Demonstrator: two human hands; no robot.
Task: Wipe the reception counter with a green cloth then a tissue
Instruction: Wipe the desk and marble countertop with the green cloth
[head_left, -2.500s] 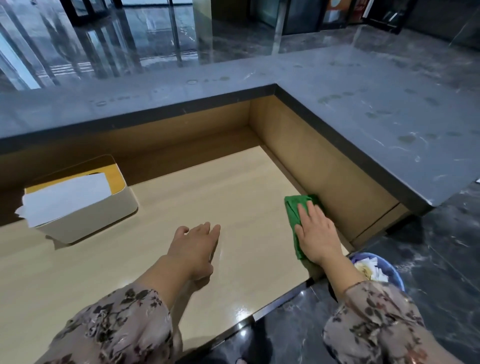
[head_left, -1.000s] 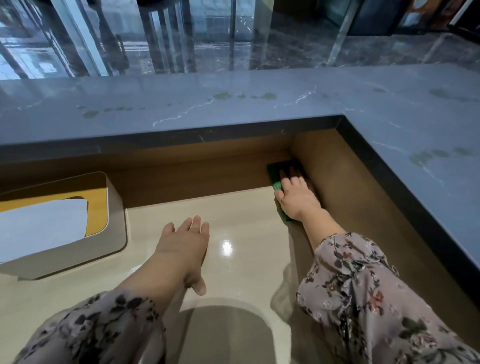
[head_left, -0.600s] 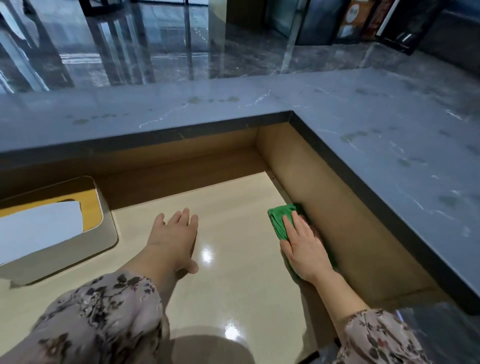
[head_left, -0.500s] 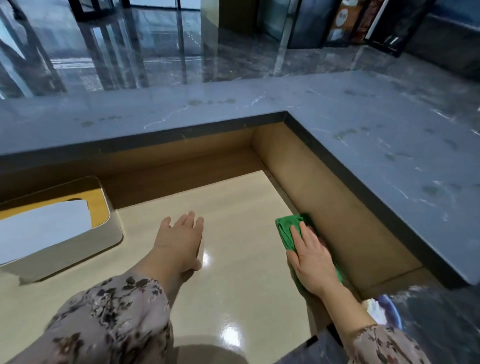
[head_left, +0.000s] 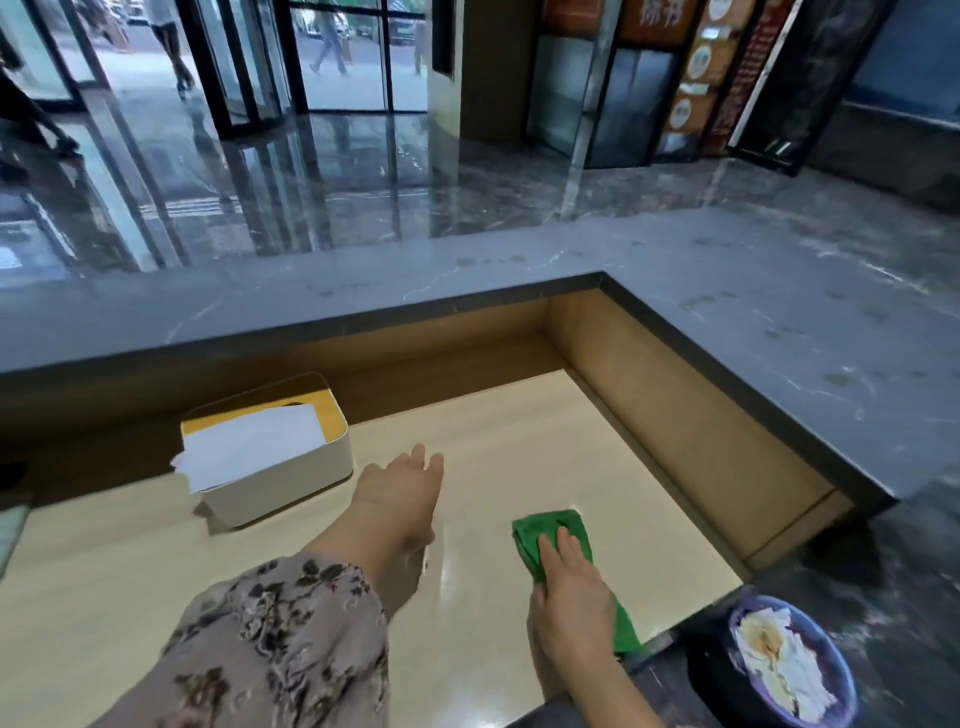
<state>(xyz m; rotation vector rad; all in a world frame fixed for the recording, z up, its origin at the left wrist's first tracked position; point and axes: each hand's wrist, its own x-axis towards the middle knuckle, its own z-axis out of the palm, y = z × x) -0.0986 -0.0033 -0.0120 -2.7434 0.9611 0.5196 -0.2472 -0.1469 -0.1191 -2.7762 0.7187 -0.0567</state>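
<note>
Pressing the green cloth (head_left: 550, 530) flat on the near right of the surface (head_left: 519, 441), the right hand (head_left: 571, 597) is wiping, while the left hand (head_left: 400, 488) is hovering empty and straight-fingered by the tissue box (head_left: 270, 467), likely needed next.

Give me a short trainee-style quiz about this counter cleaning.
1. True or false: the right hand presses the cloth on the beige desk.
2. The tissue box sits: A) left of the left hand; B) in the right hand; C) under the cloth.
3. Fill in: the bin on the floor holds crumpled white ____.
Key: 1 true; 2 A; 3 paper.
</note>
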